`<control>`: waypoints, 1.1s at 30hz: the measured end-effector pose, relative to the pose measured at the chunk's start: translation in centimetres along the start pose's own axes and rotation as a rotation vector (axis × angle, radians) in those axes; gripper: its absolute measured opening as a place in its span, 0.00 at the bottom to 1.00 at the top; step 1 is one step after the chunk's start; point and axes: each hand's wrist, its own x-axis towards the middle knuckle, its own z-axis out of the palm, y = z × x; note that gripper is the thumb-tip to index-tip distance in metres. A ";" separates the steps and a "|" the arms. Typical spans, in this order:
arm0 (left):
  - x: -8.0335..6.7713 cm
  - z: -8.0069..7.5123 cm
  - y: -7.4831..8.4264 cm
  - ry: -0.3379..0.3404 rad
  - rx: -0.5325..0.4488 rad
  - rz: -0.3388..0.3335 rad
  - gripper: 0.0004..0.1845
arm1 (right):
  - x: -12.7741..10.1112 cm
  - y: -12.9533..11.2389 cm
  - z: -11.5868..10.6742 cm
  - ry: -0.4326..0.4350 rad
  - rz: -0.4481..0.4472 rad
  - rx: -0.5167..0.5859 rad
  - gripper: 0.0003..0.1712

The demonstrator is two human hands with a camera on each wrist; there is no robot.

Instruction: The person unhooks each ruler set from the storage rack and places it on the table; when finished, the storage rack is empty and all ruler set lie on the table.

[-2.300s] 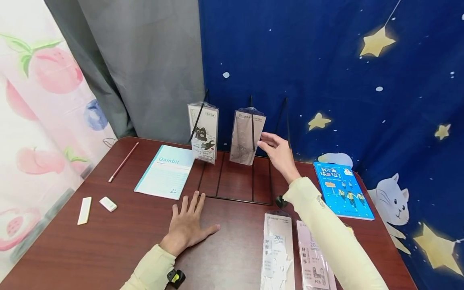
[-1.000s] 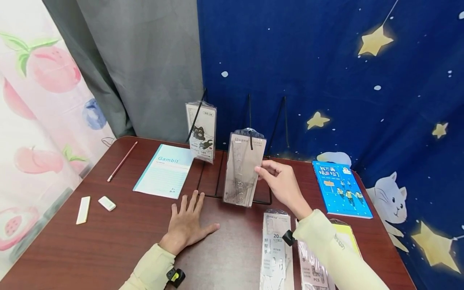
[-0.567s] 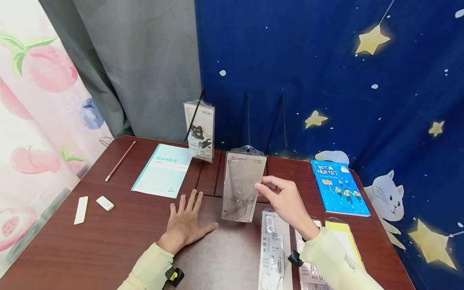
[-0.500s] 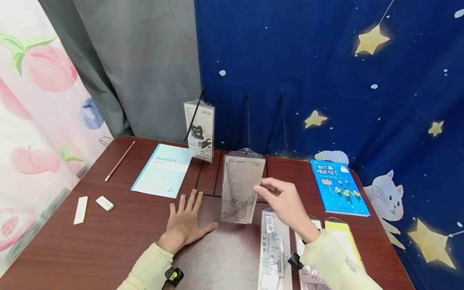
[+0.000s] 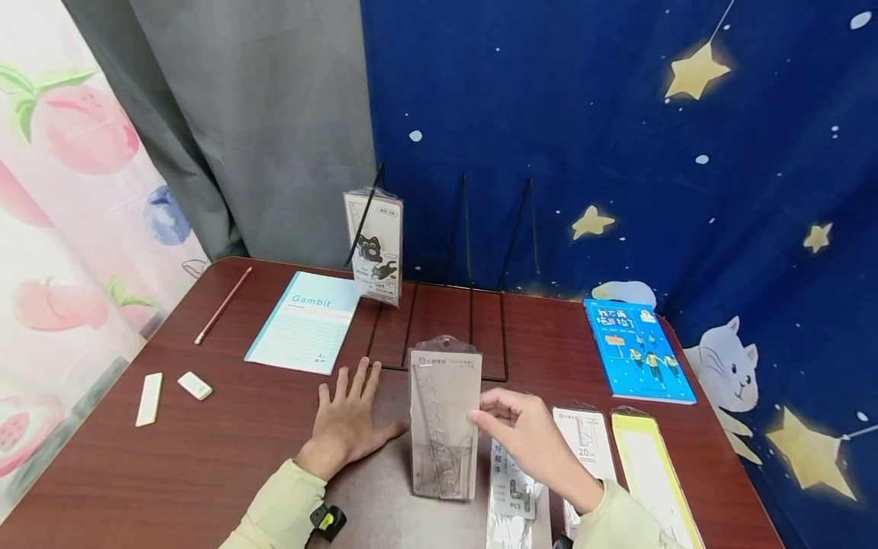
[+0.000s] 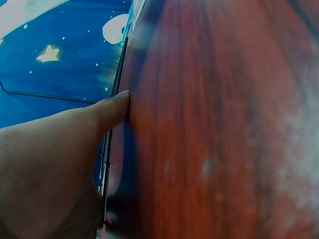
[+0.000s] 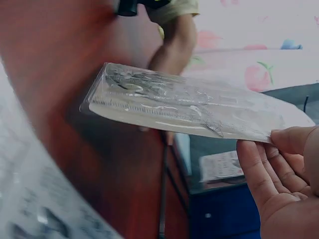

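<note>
Ruler pack held upright over the table, right of the flat left hand.

Left hand (image 5: 350, 427): flat on the table (image 5: 206, 465), fingers straight and spread, holding nothing. Ruler pack (image 5: 443, 423): clear plastic sleeve with a rounded hang tab on top, grey card header, transparent rulers inside; it stands near-vertical, front of the wire rack (image 5: 453, 320). Right hand (image 5: 524, 438): thumb and fingers pinch the pack's right edge. More packs (image 5: 590, 438) lie flat just right of it.
</note>
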 end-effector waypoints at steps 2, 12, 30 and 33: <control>0.0 -0.2 0.1 -0.014 -0.005 -0.007 0.59 | -0.5 0.6 0.3 -0.013 0.032 0.013 0.07; 0.3 0.8 -0.5 0.054 -0.003 0.019 0.62 | -1.0 3.6 1.6 -0.017 0.160 0.121 0.11; 0.6 1.9 -0.8 0.090 0.006 0.023 0.62 | -0.3 5.3 2.6 -0.143 0.312 0.157 0.22; 0.6 2.0 -1.0 0.095 -0.002 0.025 0.63 | -0.3 5.2 2.6 -0.138 0.325 0.129 0.25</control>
